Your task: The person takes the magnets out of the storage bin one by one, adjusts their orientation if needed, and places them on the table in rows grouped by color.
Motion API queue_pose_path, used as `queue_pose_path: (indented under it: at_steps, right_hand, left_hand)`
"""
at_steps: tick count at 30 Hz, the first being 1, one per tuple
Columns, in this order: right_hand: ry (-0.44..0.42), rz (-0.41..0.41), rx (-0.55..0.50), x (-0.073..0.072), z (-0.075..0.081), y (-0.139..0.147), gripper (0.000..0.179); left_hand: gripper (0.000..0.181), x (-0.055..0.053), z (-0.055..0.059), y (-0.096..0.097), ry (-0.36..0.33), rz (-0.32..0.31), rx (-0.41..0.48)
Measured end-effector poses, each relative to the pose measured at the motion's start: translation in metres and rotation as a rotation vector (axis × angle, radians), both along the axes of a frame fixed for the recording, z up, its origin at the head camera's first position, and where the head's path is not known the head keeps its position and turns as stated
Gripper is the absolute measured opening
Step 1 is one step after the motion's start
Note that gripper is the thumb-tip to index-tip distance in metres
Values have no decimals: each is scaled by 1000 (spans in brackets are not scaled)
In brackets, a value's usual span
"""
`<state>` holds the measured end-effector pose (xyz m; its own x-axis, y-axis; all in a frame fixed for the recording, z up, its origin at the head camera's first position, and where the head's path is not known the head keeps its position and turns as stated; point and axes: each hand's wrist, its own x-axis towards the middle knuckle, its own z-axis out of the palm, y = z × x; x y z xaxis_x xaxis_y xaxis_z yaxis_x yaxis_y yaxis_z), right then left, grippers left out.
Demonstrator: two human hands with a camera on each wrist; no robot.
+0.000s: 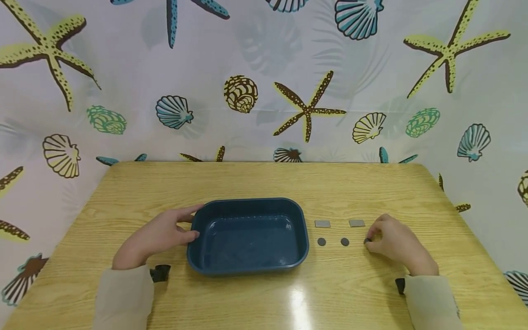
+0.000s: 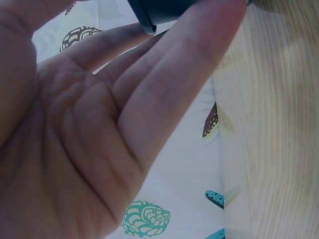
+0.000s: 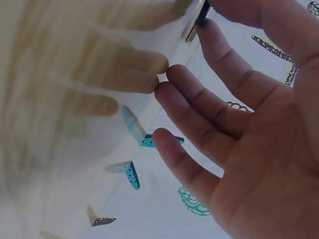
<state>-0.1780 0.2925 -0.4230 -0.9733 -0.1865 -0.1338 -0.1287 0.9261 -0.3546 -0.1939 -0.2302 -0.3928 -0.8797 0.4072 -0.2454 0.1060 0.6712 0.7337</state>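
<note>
A dark blue plastic basin [image 1: 247, 270] stands on the wooden table, open side up. My left hand [image 1: 162, 233] holds its left end, the thumb over the rim and the index fingertip at the far left corner; the left wrist view shows the other fingers [image 2: 159, 94] stretched toward the basin [image 2: 159, 12]. On the right, my right hand [image 1: 393, 243] pinches a small dark disc [image 1: 367, 240] between thumb and index finger, close over the table. That disc [image 3: 203, 12] appears edge-on in the right wrist view, the other fingers [image 3: 199, 119] spread loosely.
Two more dark discs [image 1: 321, 241] lie in a row between the basin and my right hand. Behind them lie two thin grey rectangular plates [image 1: 356, 223]. A cloth [image 1: 264, 55] printed with shells and starfish hangs behind the table [image 1: 264, 178] and at its sides.
</note>
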Motion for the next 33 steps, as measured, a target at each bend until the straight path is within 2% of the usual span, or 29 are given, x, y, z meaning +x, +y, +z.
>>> queue_pose_path:
  at_steps: [15, 24, 33]
  right_hand:
    - [-17, 5, 6, -2, -2, 1, 13]
    - [-23, 17, -2, -2, -1, 3, 14]
    - [-45, 15, -13, -2, -1, 4, 15]
  left_hand:
    - [76, -1, 0, 3, 22, -8, 3]
    - [76, 0, 2, 4, 56, -26, -60]
    - [84, 3, 9, 8, 78, 17, -113]
